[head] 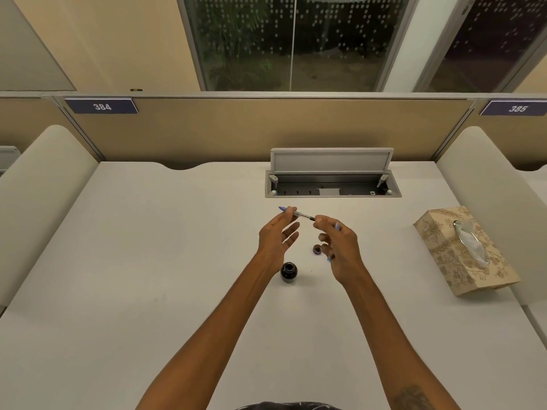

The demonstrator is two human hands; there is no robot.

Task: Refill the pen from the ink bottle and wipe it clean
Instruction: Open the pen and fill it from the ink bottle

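- Pen (297, 213) is the thing we hold up over the tabletop (148, 261), level between both hands, its blue end pointing left and its dark end right.
- Nearest us, the open ink bottle (289, 271) stands on the tabletop, just beside our left forearm and below the hands.
- A little farther, the bottle cap (317, 249) lies on the tabletop, just left of our right fingers.
- Our left hand (276, 236) pinches the pen near its blue end with thumb and forefinger; the other fingers are spread loose.
- Our right hand (337, 245) pinches the pen's dark end at the fingertips, and its curled fingers also hold a thin blue part; we cannot tell what it is.
- Off to the right, well apart, sits a tissue box (464, 253) with a tissue sticking out.
- Farthest, a cable hatch (333, 179) stands open in the tabletop.
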